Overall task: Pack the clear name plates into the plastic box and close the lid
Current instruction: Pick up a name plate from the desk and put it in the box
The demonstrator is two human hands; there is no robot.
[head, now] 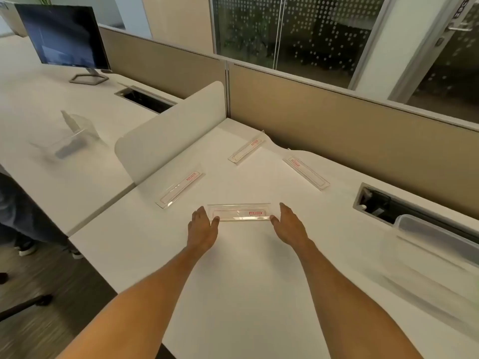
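Note:
Several clear name plates with red labels lie on the white desk (pixel 246 281). The nearest plate (pixel 239 212) lies crosswise in front of me. My left hand (pixel 202 226) touches its left end with fingers apart. My right hand (pixel 287 224) touches its right end, also spread. Neither hand has lifted it. Other plates lie at the left (pixel 178 189), at the back (pixel 247 149) and at the right (pixel 305 172). The clear plastic box (pixel 438 239) stands at the right edge, blurred and partly cut off.
A white curved divider (pixel 171 130) separates my desk from the left one, which holds a monitor (pixel 64 37) and a clear stand (pixel 75 133). Cable slots (pixel 375 203) open near the tan partition (pixel 337 120). A person's legs (pixel 23 224) are at the far left.

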